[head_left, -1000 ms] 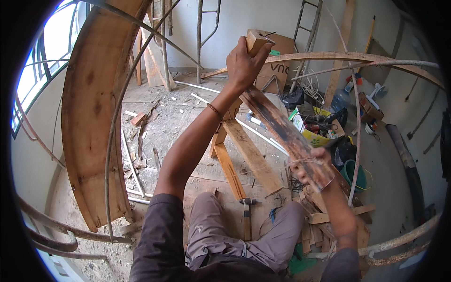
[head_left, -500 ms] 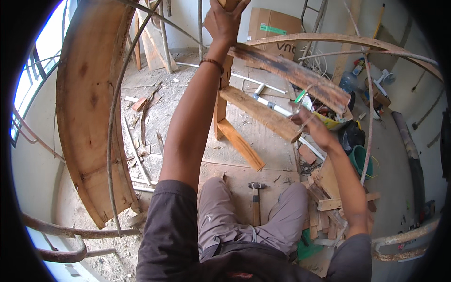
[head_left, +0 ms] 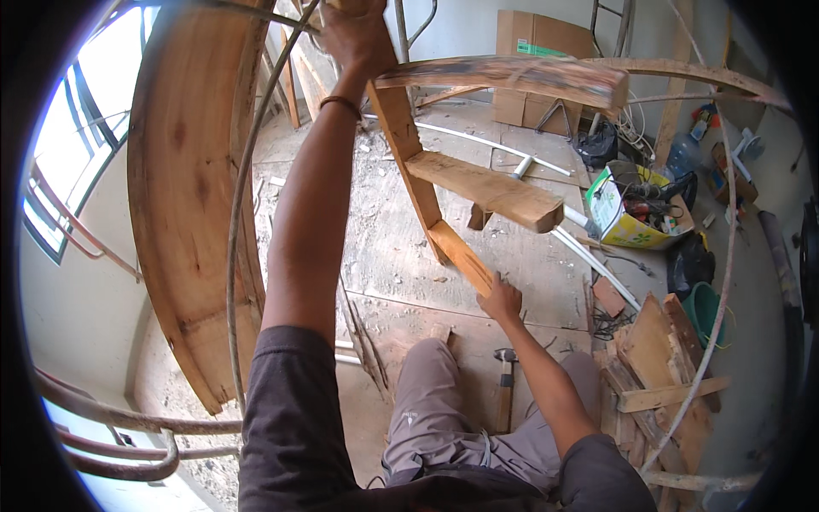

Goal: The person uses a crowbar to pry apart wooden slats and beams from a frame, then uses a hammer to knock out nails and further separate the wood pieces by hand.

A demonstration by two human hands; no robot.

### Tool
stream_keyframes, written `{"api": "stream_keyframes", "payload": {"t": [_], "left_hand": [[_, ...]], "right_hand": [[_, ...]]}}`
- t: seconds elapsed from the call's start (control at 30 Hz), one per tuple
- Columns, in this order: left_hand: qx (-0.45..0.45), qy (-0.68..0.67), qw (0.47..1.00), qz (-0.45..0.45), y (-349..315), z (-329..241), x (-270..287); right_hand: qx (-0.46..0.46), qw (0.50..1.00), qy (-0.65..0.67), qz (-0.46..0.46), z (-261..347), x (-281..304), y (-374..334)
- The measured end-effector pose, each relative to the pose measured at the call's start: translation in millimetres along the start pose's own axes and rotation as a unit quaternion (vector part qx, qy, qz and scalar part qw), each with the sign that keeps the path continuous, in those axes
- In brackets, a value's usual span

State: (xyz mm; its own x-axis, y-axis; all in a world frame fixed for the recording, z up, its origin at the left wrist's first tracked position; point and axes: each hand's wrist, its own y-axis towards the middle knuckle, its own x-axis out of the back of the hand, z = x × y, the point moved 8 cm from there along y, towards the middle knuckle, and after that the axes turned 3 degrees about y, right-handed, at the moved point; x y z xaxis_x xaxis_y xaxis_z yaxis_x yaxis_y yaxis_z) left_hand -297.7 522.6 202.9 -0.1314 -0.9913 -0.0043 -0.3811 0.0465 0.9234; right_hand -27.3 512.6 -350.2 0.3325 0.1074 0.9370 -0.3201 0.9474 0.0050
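A wooden frame [head_left: 408, 141] hangs before me, made of an upright plank with several short boards sticking out to the right. My left hand [head_left: 357, 38] is raised at the upper edge and closed around its top end, partly cut off by the picture's border. At the lowest board, of lighter orange wood, my right hand [head_left: 501, 299] is closed on the free end. The top board [head_left: 512, 75] is dark-stained and blurred; the middle board [head_left: 486, 188] is plain and thick. A hammer [head_left: 506, 384] lies between my legs, head away from me.
A large curved wooden panel [head_left: 192, 188] stands at the left behind metal scaffold bars [head_left: 235, 213]. Scrap wood [head_left: 653, 358] is piled at the right, near a green bucket [head_left: 704, 311] and a box of tools [head_left: 636, 209]. White pipes [head_left: 597, 264] and debris lie on the floor.
My right hand has moved down and left from beside the middle board to the end of the lowest board, taking hold of it. The frame has tilted, and my view has shifted.
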Motion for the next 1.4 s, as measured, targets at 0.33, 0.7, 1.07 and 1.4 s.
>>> {"api": "stream_keyframes", "payload": {"t": [0.33, 0.7, 1.07, 1.4], "left_hand": [[0.151, 0.04, 0.988, 0.021, 43.1, 139.9, -64.9], [0.143, 0.137, 0.977, 0.079, 70.5, 159.0, -112.7], [0.093, 0.179, 0.975, 0.097, 82.3, 148.8, -146.0], [0.09, 0.198, 0.971, 0.101, 79.5, 150.1, -140.0]], "right_hand": [[0.039, 0.993, 0.051, -0.095, -12.3, -32.6, 22.3], [0.054, 0.985, 0.115, -0.119, -22.7, -62.4, 37.7], [0.052, 0.963, 0.222, -0.146, -42.1, -85.7, 56.2], [0.058, 0.953, 0.24, -0.173, -40.1, -91.0, 55.5]]}}
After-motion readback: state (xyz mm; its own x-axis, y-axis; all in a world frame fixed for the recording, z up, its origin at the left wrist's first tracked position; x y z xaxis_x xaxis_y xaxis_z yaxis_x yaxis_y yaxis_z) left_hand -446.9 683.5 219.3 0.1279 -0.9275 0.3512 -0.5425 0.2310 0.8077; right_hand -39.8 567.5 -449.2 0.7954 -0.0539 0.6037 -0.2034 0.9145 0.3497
